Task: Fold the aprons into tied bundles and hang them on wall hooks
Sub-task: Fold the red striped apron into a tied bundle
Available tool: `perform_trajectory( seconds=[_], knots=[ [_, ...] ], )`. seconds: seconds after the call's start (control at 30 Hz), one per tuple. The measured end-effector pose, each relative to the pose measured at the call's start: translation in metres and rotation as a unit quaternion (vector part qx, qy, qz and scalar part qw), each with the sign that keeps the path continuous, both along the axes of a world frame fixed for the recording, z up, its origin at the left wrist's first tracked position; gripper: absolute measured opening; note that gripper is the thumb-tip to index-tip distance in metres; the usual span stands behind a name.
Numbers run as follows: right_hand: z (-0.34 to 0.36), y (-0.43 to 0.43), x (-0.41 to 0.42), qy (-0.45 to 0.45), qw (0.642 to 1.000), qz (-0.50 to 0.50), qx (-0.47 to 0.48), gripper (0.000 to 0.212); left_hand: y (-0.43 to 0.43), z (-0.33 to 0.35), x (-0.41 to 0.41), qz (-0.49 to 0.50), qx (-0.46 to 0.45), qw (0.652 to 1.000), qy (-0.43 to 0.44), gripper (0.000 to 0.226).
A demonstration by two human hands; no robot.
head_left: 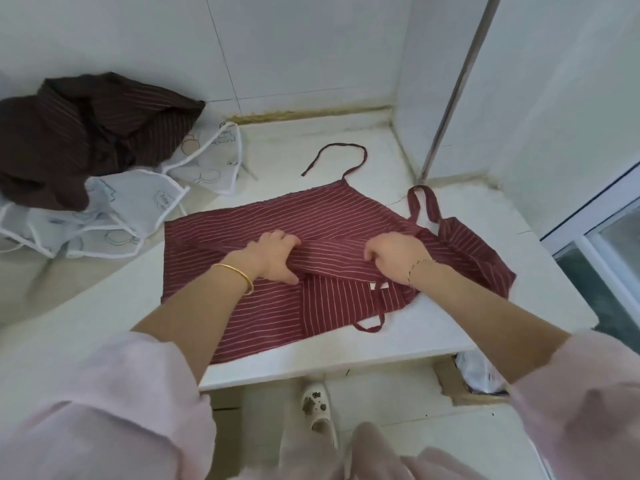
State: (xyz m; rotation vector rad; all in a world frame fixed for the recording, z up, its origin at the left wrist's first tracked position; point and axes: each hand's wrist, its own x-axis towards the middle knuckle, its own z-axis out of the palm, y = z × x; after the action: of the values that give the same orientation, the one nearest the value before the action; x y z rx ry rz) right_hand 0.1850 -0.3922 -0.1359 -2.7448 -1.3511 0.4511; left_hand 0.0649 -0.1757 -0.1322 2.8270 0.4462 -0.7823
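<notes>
Since the white stone worktop (311, 140) carries the dark red white-striped cloth apron (259, 317) spread at its middle, the fold is best kept parallel to the worktop's front edge. The left hand (273, 254) and right hand (398, 256) each pinch a raised ridge of its cloth with curled fingers.

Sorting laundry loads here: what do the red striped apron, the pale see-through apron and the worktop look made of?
The red striped apron: woven cloth, likely cotton or blend, matte; it creases softly. The pale apron: thin sheer sheet, perhaps plastic or nylon, white-bound, printed; the surface shows through. The worktop: white stone or tile, smooth, with hairline cracks.
</notes>
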Motion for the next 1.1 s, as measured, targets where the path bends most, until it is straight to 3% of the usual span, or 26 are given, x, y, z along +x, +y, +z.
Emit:
perform_trajectory(
  seconds=[0.07,0.17,0.27,0.33,0.43,0.53,0.63,0.8,0.87,0.93,0.97,1.03,1.1],
  knots=[
    [-0.010,0.001,0.001,0.061,0.995,0.027,-0.075,0.038,0.002,-0.015,0.012,-0.042,-0.011,0.999,-0.012,0.084],
    [-0.013,0.004,0.011,0.121,0.978,0.085,-0.148,0.066,0.003,-0.030,0.025,-0.115,0.009,0.992,-0.059,0.069],
    [-0.017,0.007,0.011,0.092,0.975,0.110,-0.171,0.079,0.013,-0.037,0.037,-0.173,0.018,0.980,-0.096,0.051],
    [-0.022,0.008,0.012,0.064,0.982,0.103,-0.147,0.072,0.022,-0.037,0.045,-0.203,0.010,0.974,-0.104,0.042],
    [-0.027,0.007,0.013,0.035,0.992,0.086,-0.085,0.043,0.034,-0.036,0.055,-0.205,-0.042,0.973,-0.098,0.025],
    [-0.023,0.017,0.020,0.052,0.998,0.018,-0.033,0.022,0.046,-0.030,0.060,-0.142,-0.136,0.977,-0.082,0.015],
    [0.000,0.040,0.038,0.132,0.990,-0.042,-0.025,0.015,0.060,-0.016,0.059,-0.030,-0.248,0.967,-0.058,0.021],
    [0.051,0.085,0.076,0.262,0.961,-0.060,-0.060,0.013,0.090,0.007,0.045,0.121,-0.373,0.912,0.122,0.028],
    [0.053,0.109,0.092,0.253,0.960,-0.119,0.023,0.022,0.102,0.007,0.040,0.168,-0.374,0.909,0.080,0.032],
    [0.037,0.134,0.110,0.160,0.956,-0.198,0.147,0.030,0.113,0.003,0.038,0.212,-0.309,0.926,-0.043,0.042],
    [0.027,0.145,0.117,0.130,0.951,-0.226,0.165,0.033,0.120,0.002,0.037,0.228,-0.275,0.930,-0.089,0.047],
    [0.007,0.150,0.118,0.117,0.961,-0.227,0.104,0.045,0.130,-0.004,0.031,0.212,-0.231,0.945,-0.092,0.049],
    [-0.009,0.149,0.115,0.075,0.987,-0.143,-0.004,0.063,0.143,-0.017,0.027,0.176,-0.176,0.967,-0.051,0.040]
  ],
)
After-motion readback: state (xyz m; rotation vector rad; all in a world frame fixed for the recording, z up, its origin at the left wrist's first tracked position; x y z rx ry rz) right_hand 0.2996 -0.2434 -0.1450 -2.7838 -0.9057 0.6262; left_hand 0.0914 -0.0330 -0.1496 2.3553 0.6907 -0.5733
